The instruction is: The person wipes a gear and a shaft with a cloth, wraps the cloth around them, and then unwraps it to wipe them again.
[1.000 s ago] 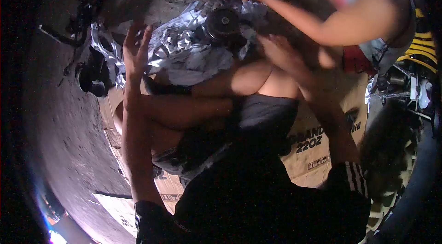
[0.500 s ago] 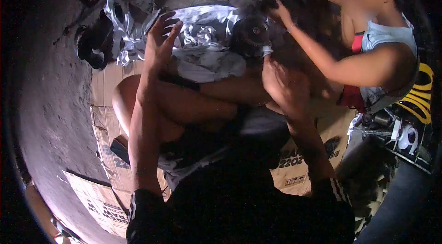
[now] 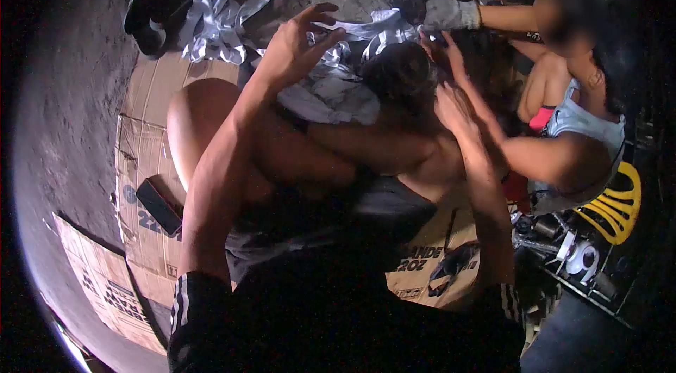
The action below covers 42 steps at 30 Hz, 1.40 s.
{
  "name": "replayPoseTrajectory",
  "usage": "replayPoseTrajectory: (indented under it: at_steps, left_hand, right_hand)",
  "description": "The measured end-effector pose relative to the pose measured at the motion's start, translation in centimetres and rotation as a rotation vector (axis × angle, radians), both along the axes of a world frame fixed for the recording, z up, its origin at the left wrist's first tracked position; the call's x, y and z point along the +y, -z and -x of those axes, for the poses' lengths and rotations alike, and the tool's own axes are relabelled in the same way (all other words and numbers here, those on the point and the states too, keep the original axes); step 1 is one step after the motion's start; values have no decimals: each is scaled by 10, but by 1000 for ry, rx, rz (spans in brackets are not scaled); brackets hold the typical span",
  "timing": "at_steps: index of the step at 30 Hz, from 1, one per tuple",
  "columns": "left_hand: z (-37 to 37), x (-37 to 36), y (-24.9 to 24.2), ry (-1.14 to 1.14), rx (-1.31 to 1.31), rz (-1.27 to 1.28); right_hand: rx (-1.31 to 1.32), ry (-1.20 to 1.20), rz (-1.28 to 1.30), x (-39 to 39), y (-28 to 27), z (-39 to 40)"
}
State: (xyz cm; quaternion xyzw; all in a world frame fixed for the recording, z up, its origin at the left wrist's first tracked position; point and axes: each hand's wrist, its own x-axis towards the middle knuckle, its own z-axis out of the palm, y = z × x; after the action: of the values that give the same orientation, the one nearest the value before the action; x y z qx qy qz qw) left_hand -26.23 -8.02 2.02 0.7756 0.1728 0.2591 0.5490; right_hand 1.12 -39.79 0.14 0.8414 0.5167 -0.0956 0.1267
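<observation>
My left hand is raised over the white cloth strips, its fingers apart and nothing in it. Farther right, my right hand is beside a dark round metal part; its fingers are curled, and what they hold, if anything, is too small to name. A grey cloth lies between my hands, near my crossed legs. Close to the round part is a co-worker's bare hand. A grey-gloved hand reaches in from the upper right.
More white strips lie at the upper left beside a dark curved object. A phone rests on cardboard at left. At right are a seated co-worker, a yellow slatted object and a tray of metal parts.
My left hand has moved right and my right hand has shifted right, off the round part's lower edge. The gloved hand has moved right. The whole view has also shifted.
</observation>
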Motion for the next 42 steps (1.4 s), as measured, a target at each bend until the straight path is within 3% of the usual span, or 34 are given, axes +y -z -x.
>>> replayPoseTrajectory:
  at_steps: [2,3,4,6,7,9,10,11,13,16,17,20,26,30,31,34,37,39,40,41,42]
  left_hand:
    - [-2,4,1,-7,24,-37]
    - [-2,5,1,0,52,-82]
    - [-3,4,1,-23,69,-98]
    - [-2,6,4,-43,75,-152]
    - [-1,7,0,-54,76,-210]
    - [2,8,-5,-46,120,-151]
    - [4,9,-5,-73,76,-209]
    - [7,9,-5,-105,36,-263]
    - [13,14,-13,-143,32,-299]
    - [17,23,-21,-138,33,-267]
    - [15,26,-17,-142,26,-254]
    - [15,33,-9,-197,-49,-264]
    - [20,44,-10,-260,-42,-219]
    - [17,45,-19,-207,25,-198]
    - [15,45,-18,-221,-1,-208]
    - [13,45,-10,-257,-42,-236]
    - [22,46,-10,-246,24,-256]
    - [29,45,-12,-237,45,-235]
    - [31,44,-12,-244,45,-234]
    - [32,44,-13,-245,42,-243]
    - [32,43,-12,-243,39,-253]
  right_hand:
    - [-393,-637,-208,21,-4,-20]
    - [141,63,12,28,-9,-13]
    - [144,52,16,31,-15,-14]
    - [-21,-291,13,29,-23,-28]
    - [-19,-298,18,28,-17,-36]
    - [-21,-162,-421,36,-10,-40]
    - [386,329,-263,42,-22,-45]
    - [426,259,-379,45,-21,-57]
    - [476,213,-201,85,-71,-41]
    - [225,-162,140,142,-101,-27]
    - [162,-263,140,149,-90,-33]
    - [79,-151,486,180,-78,-26]
    - [108,-524,423,195,-40,-32]
    - [163,-538,246,196,-41,-13]
    - [178,-266,590,244,-73,57]
    - [149,-434,302,271,-118,156]
    - [-138,-425,-71,230,-210,247]
    - [-348,-231,-234,210,-229,281]
    - [-96,-211,118,169,-270,230]
    - [-98,-214,116,174,-274,229]
    - [-146,-400,15,185,-280,227]
